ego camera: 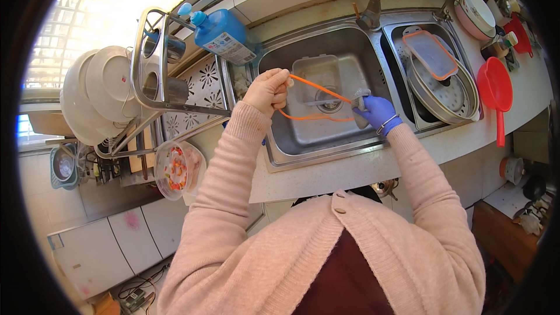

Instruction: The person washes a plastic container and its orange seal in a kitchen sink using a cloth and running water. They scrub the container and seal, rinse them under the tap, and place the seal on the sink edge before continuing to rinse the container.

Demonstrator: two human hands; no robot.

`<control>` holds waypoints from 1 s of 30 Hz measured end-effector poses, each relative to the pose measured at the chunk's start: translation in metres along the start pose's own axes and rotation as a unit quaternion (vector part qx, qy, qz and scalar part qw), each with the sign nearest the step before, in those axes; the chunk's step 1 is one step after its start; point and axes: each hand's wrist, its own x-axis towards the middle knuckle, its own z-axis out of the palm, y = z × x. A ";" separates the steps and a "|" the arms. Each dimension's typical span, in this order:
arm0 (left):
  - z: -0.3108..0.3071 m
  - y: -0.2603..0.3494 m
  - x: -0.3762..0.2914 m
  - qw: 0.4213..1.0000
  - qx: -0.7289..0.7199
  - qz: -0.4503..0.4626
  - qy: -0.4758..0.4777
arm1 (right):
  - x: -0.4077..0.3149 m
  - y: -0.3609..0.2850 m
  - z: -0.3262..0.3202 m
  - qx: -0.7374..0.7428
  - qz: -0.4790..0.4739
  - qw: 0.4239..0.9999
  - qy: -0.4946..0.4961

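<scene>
Over the sink basin (302, 138), an orange band (320, 88), which looks like a lid's sealing ring, is stretched between my two hands. My left hand (267, 91) is bare and pinches one end of the loop. My right hand (379, 111) wears a blue glove and holds a grey scrubbing cloth (362, 120) around the band's other end. Below the loop, a clear plastic container (316, 70) lies in the basin near the drain (329, 100). In the right-hand basin a clear lid with an orange rim (431, 55) rests on a metal steamer pan (457, 89).
The faucet (371, 15) rises behind the basins. To the left stand a blue pump bottle (225, 37), a metal rack (148, 103) with white plates (111, 70), and a clear bowl (165, 175) of colourful pieces. A red ladle (494, 81) lies at the right.
</scene>
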 end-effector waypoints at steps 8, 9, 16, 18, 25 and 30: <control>-0.023 0.022 -0.004 0.993 -0.099 0.065 -0.018 | -0.006 0.036 0.012 0.225 0.038 0.973 0.037; -0.026 0.021 -0.005 0.992 -0.103 0.065 -0.021 | -0.005 0.030 0.006 0.299 0.081 0.951 0.005; -0.052 0.012 -0.011 0.988 -0.135 0.071 -0.040 | -0.008 -0.002 -0.044 0.655 0.117 0.743 -0.075; -0.054 0.007 -0.011 0.986 -0.148 0.068 -0.026 | -0.010 -0.008 -0.046 0.699 0.076 0.707 -0.074; -0.050 -0.005 -0.015 0.973 -0.220 0.061 -0.020 | -0.005 -0.003 -0.036 0.808 0.035 0.585 -0.062; -0.040 -0.010 -0.015 0.965 -0.248 0.056 -0.061 | 0.002 0.011 -0.032 0.812 0.161 0.561 0.014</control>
